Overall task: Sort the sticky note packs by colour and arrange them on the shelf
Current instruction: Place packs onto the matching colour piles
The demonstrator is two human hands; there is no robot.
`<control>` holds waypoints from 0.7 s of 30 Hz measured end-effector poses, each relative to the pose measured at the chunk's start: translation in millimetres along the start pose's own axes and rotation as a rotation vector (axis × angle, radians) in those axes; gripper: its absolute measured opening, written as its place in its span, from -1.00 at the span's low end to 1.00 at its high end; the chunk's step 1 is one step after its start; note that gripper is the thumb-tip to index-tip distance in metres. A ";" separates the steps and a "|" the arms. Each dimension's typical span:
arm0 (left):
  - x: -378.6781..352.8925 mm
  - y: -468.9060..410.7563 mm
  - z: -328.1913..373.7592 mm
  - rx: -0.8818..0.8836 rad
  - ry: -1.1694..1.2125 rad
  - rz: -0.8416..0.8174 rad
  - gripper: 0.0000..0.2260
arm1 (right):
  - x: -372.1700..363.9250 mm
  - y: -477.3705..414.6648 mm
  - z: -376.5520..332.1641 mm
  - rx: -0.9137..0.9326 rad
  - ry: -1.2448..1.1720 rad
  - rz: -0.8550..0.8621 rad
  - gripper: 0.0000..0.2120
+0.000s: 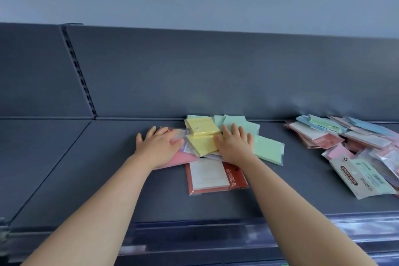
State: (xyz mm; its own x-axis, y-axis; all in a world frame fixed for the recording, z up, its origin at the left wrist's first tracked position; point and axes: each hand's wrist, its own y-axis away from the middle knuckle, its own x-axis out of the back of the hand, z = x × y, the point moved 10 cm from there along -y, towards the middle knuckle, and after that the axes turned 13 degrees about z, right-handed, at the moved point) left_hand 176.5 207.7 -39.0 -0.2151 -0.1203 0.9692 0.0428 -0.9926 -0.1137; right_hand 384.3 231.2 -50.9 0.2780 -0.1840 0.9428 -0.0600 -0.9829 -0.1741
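Head view: left hand (159, 147) flat, spread, on pink pack (182, 159); right hand (234, 149) likewise on green packs (267, 150); yellow packs (201, 146) between, apparently touching both.

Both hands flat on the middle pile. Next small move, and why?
Probably slide the left hand leftward, dragging the pink pack under it onto bare shelf. The pile mixes pink with yellow packs and green packs; the pink one lies at its left edge, and the right hand rests flat on the others.

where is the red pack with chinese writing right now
Head view, centre: the red pack lies flat on the shelf at the near edge of the middle pile, just in front of the yellow packs.
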 end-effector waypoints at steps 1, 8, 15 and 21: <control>5.7 -1.0 -6.6 0.004 0.005 0.033 -0.59 | 0.4 0.0 -10.8 0.020 -0.048 0.001 -0.58; 40.0 -14.3 -19.2 0.126 0.434 0.276 -0.62 | 25.2 7.3 -43.7 0.034 -0.339 0.154 -0.70; 20.3 -24.1 -10.5 0.269 0.542 0.112 -0.69 | 29.0 21.9 -46.8 -0.035 -0.416 0.069 -0.92; 29.5 -24.0 -31.6 0.350 0.919 0.120 -0.86 | 29.0 27.2 -41.6 -0.128 -0.255 -0.016 -0.40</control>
State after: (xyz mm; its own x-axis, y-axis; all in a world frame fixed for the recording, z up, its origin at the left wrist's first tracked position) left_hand 138.3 227.4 -14.6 -0.8574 -0.3332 0.3922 0.3678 -0.9298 0.0142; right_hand 350.8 199.6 -16.4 0.5108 -0.1802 0.8406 -0.1692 -0.9797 -0.1072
